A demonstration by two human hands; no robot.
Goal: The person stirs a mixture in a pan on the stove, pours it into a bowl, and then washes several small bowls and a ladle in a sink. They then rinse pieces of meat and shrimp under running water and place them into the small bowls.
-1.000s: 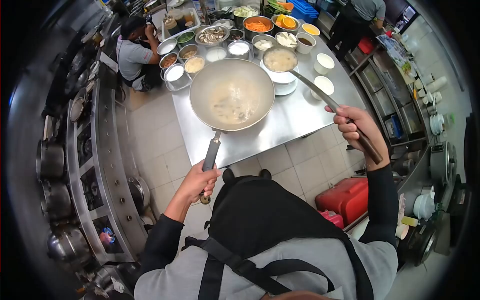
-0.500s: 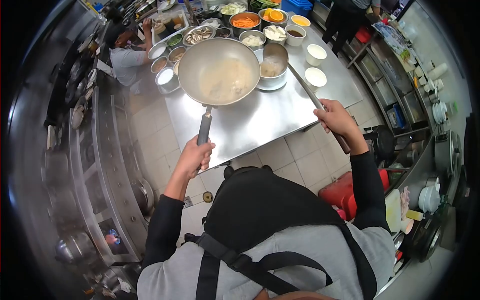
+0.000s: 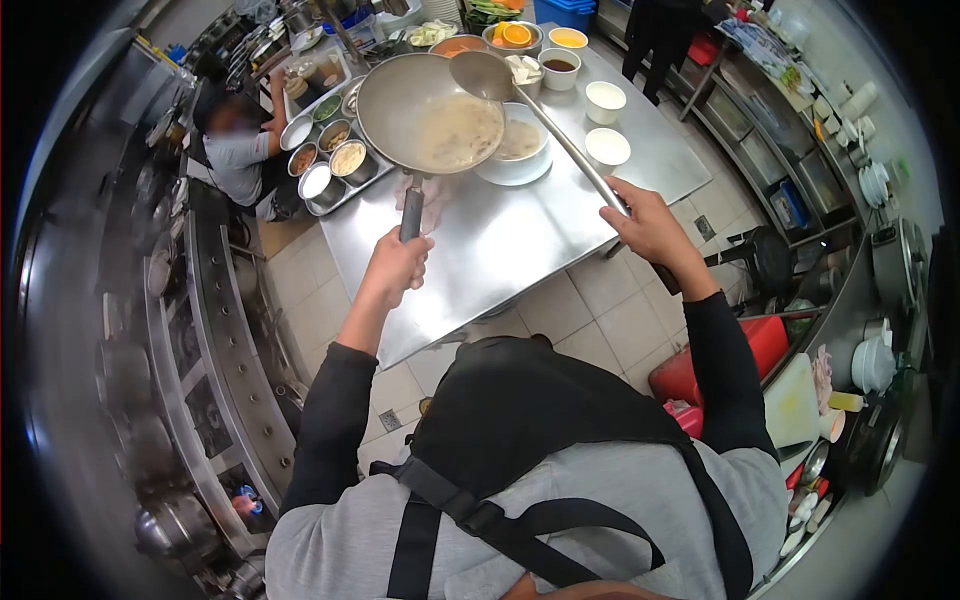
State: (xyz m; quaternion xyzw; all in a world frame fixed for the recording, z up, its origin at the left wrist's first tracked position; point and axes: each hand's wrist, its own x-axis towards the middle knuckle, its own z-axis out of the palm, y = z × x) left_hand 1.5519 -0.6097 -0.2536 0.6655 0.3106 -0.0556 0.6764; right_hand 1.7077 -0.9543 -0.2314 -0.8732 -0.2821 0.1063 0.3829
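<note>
My left hand (image 3: 397, 267) is closed round the dark handle of a wok (image 3: 385, 105), which is held above the steel table. Cloudy, pale-brown soup with bits in it lies in the wok's right side. My right hand (image 3: 648, 228) grips the long handle of a ladle (image 3: 482, 76). The ladle's bowl hangs over the wok's upper right rim; its contents are hidden. Just right of the wok, a white bowl (image 3: 523, 140) with similar brownish soup stands on a white plate (image 3: 518, 174), partly hidden by the wok.
On the steel table (image 3: 470, 260) stand white cups (image 3: 606, 148), a bowl of dark sauce (image 3: 560, 66), orange slices (image 3: 515, 35) and a tray of small ingredient tins (image 3: 347, 160). A co-worker (image 3: 240, 150) is at the left. Stoves (image 3: 235, 370) line the left side, shelves (image 3: 760, 170) the right.
The ladle's bowl has moved left and up, from over the white bowl to over the wok's rim. The wok has shifted slightly up, uncovering more of the ingredient tins.
</note>
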